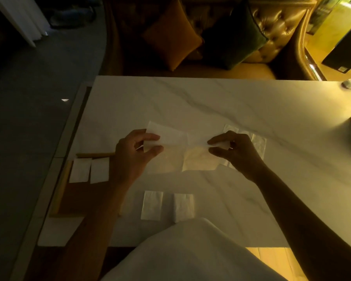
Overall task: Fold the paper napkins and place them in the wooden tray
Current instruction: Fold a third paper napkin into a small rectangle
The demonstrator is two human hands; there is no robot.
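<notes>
I hold one white paper napkin (176,151) stretched above the marble table (211,102). My left hand (136,153) pinches its left edge and my right hand (233,151) pinches its right edge; the lower half hangs down, half unfolded. The wooden tray (65,191) lies at the table's left edge, partly hidden by my left forearm, with two folded napkins (80,170) (99,170) side by side in it. Two more folded napkins (152,205) (183,207) lie on the table near me. A few flat napkins (257,145) lie behind my right hand.
A sofa with an orange cushion (170,37) and a dark green cushion (235,35) stands beyond the table's far edge. A small round object (350,84) sits at the far right corner. My white garment (190,252) covers the near edge.
</notes>
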